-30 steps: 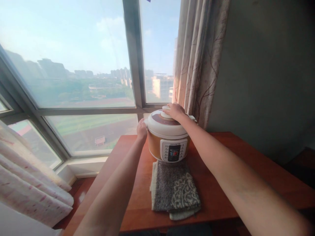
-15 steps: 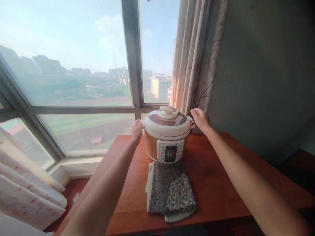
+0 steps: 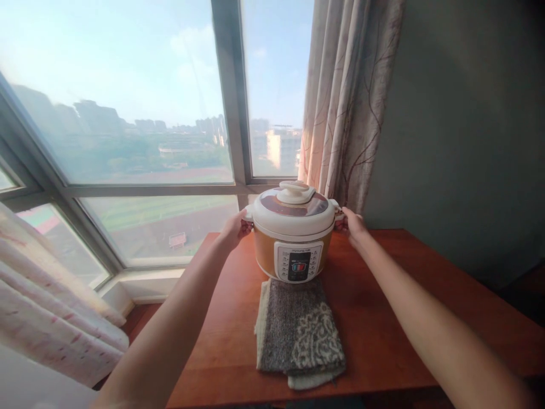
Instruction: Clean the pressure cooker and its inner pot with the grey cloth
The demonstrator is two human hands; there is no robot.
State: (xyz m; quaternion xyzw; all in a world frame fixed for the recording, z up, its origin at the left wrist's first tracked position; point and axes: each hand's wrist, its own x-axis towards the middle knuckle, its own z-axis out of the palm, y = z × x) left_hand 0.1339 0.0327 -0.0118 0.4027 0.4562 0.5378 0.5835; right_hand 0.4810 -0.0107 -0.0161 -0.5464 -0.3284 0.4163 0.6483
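A white and gold electric pressure cooker stands upright on the reddish-brown table, its control panel facing me. The lid with its white knob is on. My left hand is closed around the cooker's left side handle, the fingers curled beneath it. On the other side, my right hand grips the right handle, thumb on top and fingers under it. Directly in front of the cooker lies a folded grey patterned towel, its far edge close to the cooker's base.
Large windows with grey frames rise behind and left of the table. A patterned curtain hangs just behind the cooker, and another curtain is at lower left. A dark wall stands on the right.
My right hand has come down from above the right handle and taken hold of it. The left hand's fingers have curled under the left handle. My view has shifted slightly.
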